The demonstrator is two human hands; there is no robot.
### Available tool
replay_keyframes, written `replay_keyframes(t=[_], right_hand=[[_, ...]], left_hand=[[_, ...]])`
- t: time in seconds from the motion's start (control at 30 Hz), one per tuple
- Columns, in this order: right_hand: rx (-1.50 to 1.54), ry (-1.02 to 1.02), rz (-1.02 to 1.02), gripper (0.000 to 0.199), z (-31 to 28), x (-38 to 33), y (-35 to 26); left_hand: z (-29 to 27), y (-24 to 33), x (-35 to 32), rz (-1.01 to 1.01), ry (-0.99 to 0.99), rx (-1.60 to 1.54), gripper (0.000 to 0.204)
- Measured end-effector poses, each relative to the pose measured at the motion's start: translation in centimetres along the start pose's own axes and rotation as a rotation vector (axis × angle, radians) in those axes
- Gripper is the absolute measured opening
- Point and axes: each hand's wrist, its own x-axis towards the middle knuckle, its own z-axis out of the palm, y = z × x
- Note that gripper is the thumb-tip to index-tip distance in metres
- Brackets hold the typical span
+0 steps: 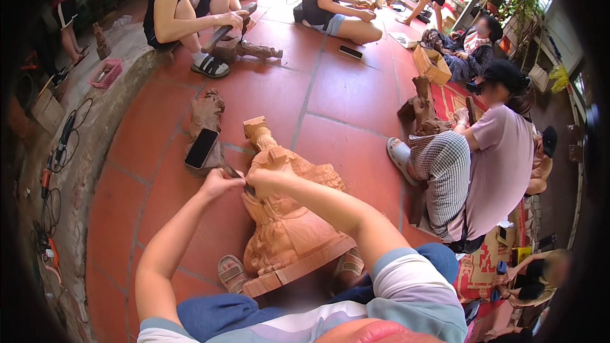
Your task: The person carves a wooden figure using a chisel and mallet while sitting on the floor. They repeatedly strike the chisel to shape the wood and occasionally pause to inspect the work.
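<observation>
A large carved wooden statue [286, 209] lies tilted on the red tile floor between my sandalled feet, its head pointing away from me. My left hand [219, 183] pinches a small dark carving tool [236, 174] against the statue's left side. My right hand [265, 181] is closed on the same tool where it meets the wood, and rests on the carving. Both forearms reach in from below.
A black phone [201, 147] lies on a smaller wooden carving [205, 121] just left of the statue. Several other people sit around working on carvings; the nearest person [483, 159] sits at my right. A stone ledge [95, 133] with cables and tools runs along the left.
</observation>
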Motion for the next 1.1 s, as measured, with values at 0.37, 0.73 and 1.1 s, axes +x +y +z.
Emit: replay_keyframes(t=[0.37, 0.73, 1.1], right_hand=[[0.075, 0.113, -0.13, 0.035, 1.2, -1.4, 0.7], [0.093, 0.102, -0.025, 0.028, 1.1, -1.4, 0.6], [0.013, 0.134, -0.069, 0.033, 0.5, -1.9, -0.3]], left_hand=[[0.0, 0.1, -0.4, -0.06, -0.114, 0.026, 0.027], [0.4, 0.5, 0.0, -0.101, -0.027, 0.064, 0.039], [0.1, 1.4, -0.8, -0.047, -0.154, 0.063, 0.023]])
